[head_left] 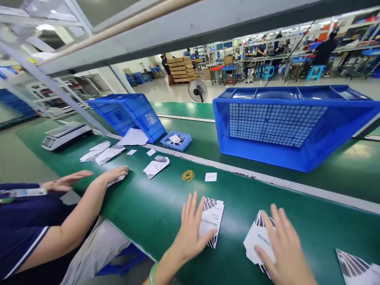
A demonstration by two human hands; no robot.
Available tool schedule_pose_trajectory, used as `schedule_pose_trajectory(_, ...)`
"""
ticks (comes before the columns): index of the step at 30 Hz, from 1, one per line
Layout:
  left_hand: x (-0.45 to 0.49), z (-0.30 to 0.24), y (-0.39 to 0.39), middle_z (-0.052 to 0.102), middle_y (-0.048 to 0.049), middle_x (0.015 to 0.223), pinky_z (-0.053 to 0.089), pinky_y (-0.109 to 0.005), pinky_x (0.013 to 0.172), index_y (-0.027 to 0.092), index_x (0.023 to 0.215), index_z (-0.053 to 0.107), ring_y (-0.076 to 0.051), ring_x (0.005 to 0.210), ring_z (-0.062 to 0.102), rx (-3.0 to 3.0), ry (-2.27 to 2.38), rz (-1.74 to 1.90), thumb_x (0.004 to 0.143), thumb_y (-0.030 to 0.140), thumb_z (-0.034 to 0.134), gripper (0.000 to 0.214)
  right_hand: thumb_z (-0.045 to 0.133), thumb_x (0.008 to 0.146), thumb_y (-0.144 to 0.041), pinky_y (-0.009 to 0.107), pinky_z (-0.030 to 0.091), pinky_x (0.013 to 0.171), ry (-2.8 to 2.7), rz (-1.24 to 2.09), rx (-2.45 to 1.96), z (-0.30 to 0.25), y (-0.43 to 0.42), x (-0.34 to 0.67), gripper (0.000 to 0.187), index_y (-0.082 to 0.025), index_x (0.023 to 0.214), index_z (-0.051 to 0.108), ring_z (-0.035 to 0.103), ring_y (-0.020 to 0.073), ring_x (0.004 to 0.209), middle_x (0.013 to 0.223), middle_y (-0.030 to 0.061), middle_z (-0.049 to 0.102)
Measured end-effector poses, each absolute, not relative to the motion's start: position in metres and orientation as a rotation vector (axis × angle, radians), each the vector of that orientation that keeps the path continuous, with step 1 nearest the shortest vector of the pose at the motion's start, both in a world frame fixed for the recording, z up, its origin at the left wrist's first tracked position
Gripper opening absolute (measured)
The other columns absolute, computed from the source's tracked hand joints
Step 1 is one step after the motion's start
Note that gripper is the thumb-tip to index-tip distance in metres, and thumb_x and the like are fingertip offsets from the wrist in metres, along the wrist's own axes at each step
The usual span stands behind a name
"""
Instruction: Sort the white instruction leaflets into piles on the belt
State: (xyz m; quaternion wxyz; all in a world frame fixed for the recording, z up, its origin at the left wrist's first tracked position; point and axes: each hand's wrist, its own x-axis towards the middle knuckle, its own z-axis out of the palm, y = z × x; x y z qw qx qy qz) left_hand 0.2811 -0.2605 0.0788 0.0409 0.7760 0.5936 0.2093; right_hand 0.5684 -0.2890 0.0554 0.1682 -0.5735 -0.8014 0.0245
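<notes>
Nearer the wearer than the yellow rubber bands [188,175] and a little to their right, in the head view, lies the left booklet stack [211,218]. Farther right of the bands comes the right booklet stack [257,240], with other booklets [353,264] cut off by the frame beyond it. Green desk [234,221] surface separates the two stacks, and another strip of it runs between the bands and the near edge, lower left of them. On the far side of the bands, a pale rail [249,173] borders the work strip; across it, to their right, a large blue crate [261,156] lies with its opening toward the wearer. Just right of the bands sits a white card [210,177].

Each stack has its cover up and its title readable from the wearer's side. Both long axes run away from the wearer, tops leaning right, the right stack more so and with ragged edges. The left hand [194,223] is spread over the left stack, the right hand [283,245] over the right; both are open and grip nothing, and whether they touch paper I cannot tell.
</notes>
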Motion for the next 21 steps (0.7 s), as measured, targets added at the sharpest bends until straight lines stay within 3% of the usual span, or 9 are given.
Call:
schedule_pose_trajectory(3, 0.294, 0.019, -0.279, 0.008, -0.0143, 0.151, 0.021, -0.060, 0.103, 0.020, 0.144, 0.011, -0.038, 0.137, 0.009, 2.387, 1.899, 0.332, 0.084, 0.048, 0.045, 0.074, 0.045, 0.085, -0.053, 0.049, 0.032, 0.099, -2.412, 0.045, -1.574, 0.022, -0.296, 0.551, 0.067, -0.024, 0.143, 0.025, 0.019, 0.0345, 0.134, 0.150, 0.0095, 0.016)
schedule_pose_trajectory(6, 0.303, -0.008, -0.285, 0.010, -0.0115, 0.151, 0.019, -0.060, 0.104, 0.021, 0.143, 0.013, -0.038, 0.137, 0.004, 2.441, 1.921, 0.240, 0.086, 0.046, 0.042, 0.070, 0.046, 0.087, -0.042, 0.048, 0.028, 0.103, -2.544, 0.047, -1.479, 0.000, -0.298, 0.554, 0.061, -0.027, 0.142, 0.026, 0.019, 0.0331, 0.134, 0.151, 0.0084, 0.014)
schedule_pose_trajectory(10, 0.320, -0.007, -0.262, 0.012, -0.0111, 0.151, 0.019, -0.059, 0.104, 0.020, 0.144, 0.013, -0.038, 0.137, 0.003, 2.530, 1.806, 0.214, 0.086, 0.048, 0.040, 0.069, 0.046, 0.087, -0.034, 0.049, 0.025, 0.105, -2.607, 0.102, -1.461, -0.004, -0.274, 0.582, 0.058, -0.030, 0.142, 0.027, 0.018, 0.0325, 0.134, 0.151, 0.0071, 0.011)
schedule_pose_trajectory(17, 0.346, 0.006, -0.208, 0.013, -0.0128, 0.151, 0.016, -0.060, 0.105, 0.020, 0.143, 0.014, -0.038, 0.137, 0.006, 2.527, 1.610, 0.288, 0.082, 0.058, 0.042, 0.077, 0.046, 0.085, -0.046, 0.046, 0.024, 0.107, -2.560, 0.193, -1.584, 0.023, -0.256, 0.614, 0.066, -0.024, 0.143, 0.023, 0.015, 0.0288, 0.136, 0.151, 0.0065, 0.012)
schedule_pose_trajectory(21, 0.354, 0.021, -0.226, 0.014, -0.0109, 0.151, 0.016, -0.057, 0.108, 0.021, 0.144, 0.011, -0.032, 0.138, 0.007, 2.484, 1.515, 0.367, 0.086, 0.046, 0.043, 0.070, 0.041, 0.087, -0.053, 0.044, 0.024, 0.108, -2.310, 0.089, -1.889, 0.043, -0.272, 0.661, 0.068, -0.021, 0.143, 0.022, 0.015, 0.0270, 0.136, 0.150, 0.0069, 0.015)
